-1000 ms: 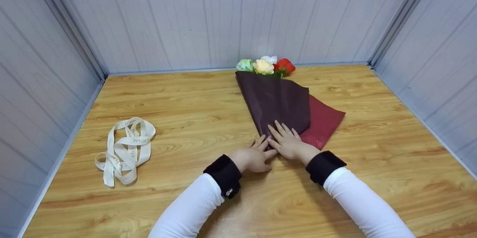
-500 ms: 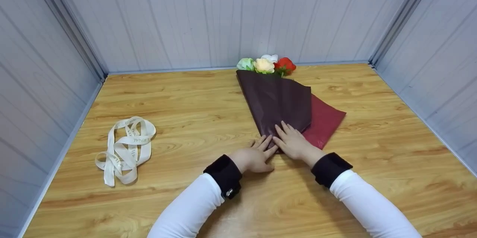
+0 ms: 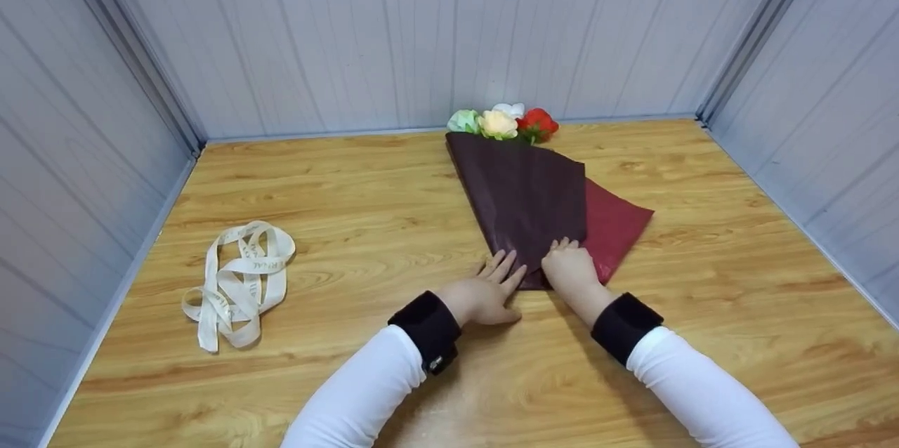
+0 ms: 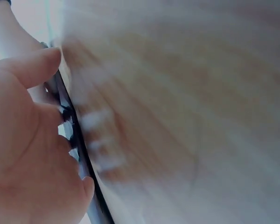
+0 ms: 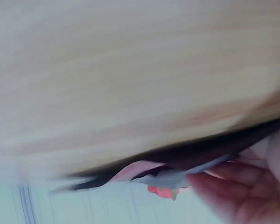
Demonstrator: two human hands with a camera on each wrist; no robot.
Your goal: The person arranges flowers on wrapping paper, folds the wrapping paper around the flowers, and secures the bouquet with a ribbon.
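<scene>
A bouquet is wrapped in dark purple wrapping paper (image 3: 523,202), with a red layer of paper (image 3: 618,227) spread out at its right. Green, cream, white and red flowers (image 3: 498,124) show above the top edge. With fingers spread, my left hand (image 3: 484,293) presses on the lower left tip of the wrap. My right hand (image 3: 570,269) has curled fingers and pinches the lower right edge of the dark paper. In the right wrist view, the fingers (image 5: 224,191) lie against the paper's edge, and a bit of a red flower (image 5: 163,191) shows beyond.
A loosely looped cream ribbon (image 3: 242,283) with printed letters lies at the left of the wooden table (image 3: 351,209). Pale panel walls (image 3: 323,34) stand at the back and both sides. The flowers are close to the back wall.
My right hand has shifted slightly right along the paper, and its fingers have gone from flat to curled at the edge. My left hand stays on the lower tip.
</scene>
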